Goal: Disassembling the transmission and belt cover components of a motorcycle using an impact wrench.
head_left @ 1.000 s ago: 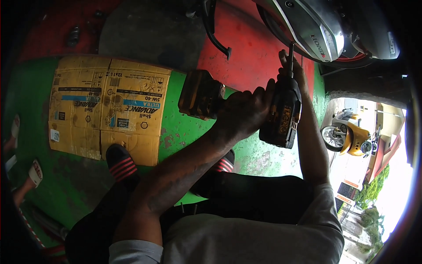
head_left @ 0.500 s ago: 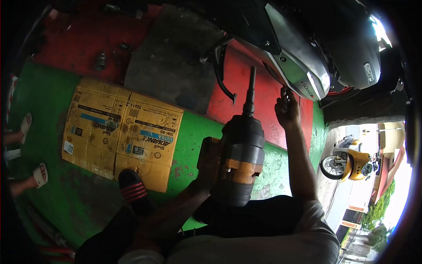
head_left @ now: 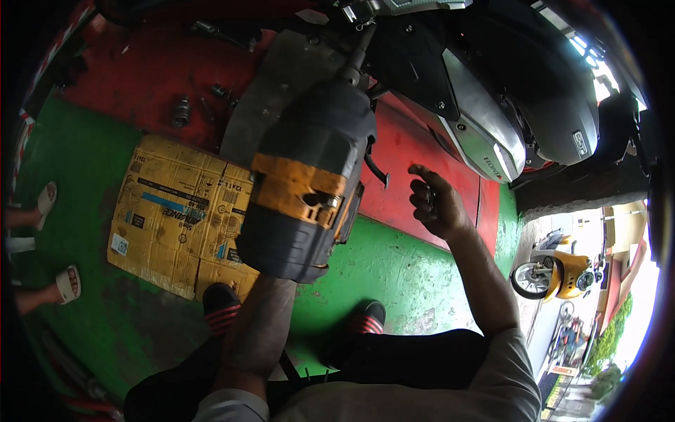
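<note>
A black and orange impact wrench [head_left: 302, 186] fills the middle of the view. My left forearm [head_left: 256, 323] runs up behind it; the hand is closed on its grip, with the fingers hidden by the body. Its long dark extension [head_left: 358, 53] points up to the underside of a motorcycle [head_left: 485, 119]; whether the tip touches is unclear. My right hand [head_left: 441, 205] hangs below the bike's silver and black side cover, apart from it. The index finger reaches out while the others curl around something small that I cannot make out.
Flattened cardboard [head_left: 165, 218] lies on the green and red floor. Sockets [head_left: 181, 111] and other small tools lie at far left. A side stand [head_left: 377, 171] juts down from the bike. Another person's sandalled feet [head_left: 67, 285] are at left. A yellow scooter [head_left: 562, 274] stands outside.
The impact wrench has swung up and left, bringing its extension to the motorcycle. My right hand has drawn down and left, away from the side cover. The view has shifted somewhat.
</note>
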Tool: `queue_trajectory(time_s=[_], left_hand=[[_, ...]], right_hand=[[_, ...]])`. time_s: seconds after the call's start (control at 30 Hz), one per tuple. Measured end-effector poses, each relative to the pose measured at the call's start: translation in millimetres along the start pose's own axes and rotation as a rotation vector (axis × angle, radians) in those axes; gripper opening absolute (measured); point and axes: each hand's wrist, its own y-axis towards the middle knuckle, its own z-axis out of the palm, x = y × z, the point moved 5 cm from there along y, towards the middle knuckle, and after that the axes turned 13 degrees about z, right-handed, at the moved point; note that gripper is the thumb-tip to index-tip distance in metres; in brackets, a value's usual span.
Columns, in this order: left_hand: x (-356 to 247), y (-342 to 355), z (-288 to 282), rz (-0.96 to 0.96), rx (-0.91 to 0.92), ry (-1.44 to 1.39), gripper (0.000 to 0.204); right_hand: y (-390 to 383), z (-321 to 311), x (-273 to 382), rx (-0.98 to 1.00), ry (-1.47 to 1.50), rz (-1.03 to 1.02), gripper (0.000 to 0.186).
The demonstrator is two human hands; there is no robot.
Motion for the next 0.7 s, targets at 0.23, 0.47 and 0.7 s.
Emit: queue_trajectory(time_s=[0.23, 0.47, 0.7], left_hand=[[13, 35, -8, 0.010, 0.173, 0.291, 0.039], [10, 59, -3, 0.138, 0.304, 0.582, 0.035], [-5, 55, -6, 0.272, 0.434, 0.864, 0.032]], right_hand=[[-10, 63, 2, 0.038, -0.076, 0.047, 0.023], [-1, 32, -31, 0.078, 0.063, 0.140, 0.017], [3, -10, -38, -0.023, 0.088, 0.185, 0.025]])
